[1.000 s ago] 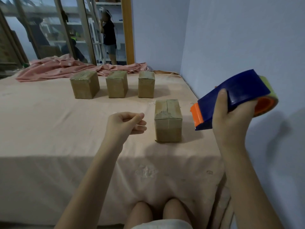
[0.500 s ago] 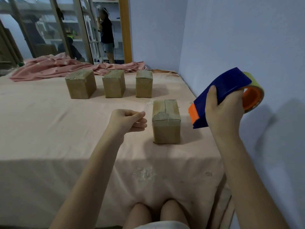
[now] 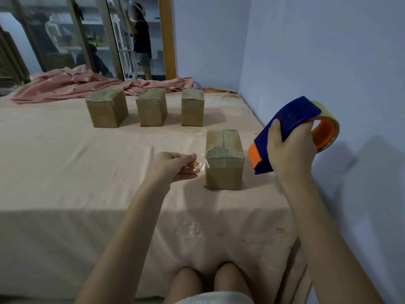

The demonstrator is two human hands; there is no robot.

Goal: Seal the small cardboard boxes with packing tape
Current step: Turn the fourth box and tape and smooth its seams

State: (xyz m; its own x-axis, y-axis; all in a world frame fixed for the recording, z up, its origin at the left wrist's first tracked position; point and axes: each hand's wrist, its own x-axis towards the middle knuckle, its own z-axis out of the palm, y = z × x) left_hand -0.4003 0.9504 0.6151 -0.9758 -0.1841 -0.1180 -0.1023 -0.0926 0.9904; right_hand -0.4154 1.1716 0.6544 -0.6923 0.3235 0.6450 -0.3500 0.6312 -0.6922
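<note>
Here a bed (image 3: pixel 65 172) fills the view, covered by a smooth peach sheet that hangs over the near edge, with pale blue painted walls (image 3: pixel 317 51) meeting in the far right corner and a rumpled pink blanket (image 3: pixel 72 84) heaped along the far side in front of glass panes in wooden frames. Three small brown cardboard boxes (image 3: pixel 151 109) stand in a row near the blanket, their tops glossy with tape. A fourth box (image 3: pixel 224 159) stands nearer, apart from the row, its top flaps closed along a centre seam, the paper torn rough near the front edge. The left hand (image 3: pixel 175 165) hovers just left of this box, fingers curled, pinching what looks like a thin clear scrap of tape. The right hand (image 3: pixel 289 154) grasps a blue plastic tape dispenser (image 3: pixel 291 126) with an orange nose, raised just right of the box, carrying a yellowish roll on an orange core.
</note>
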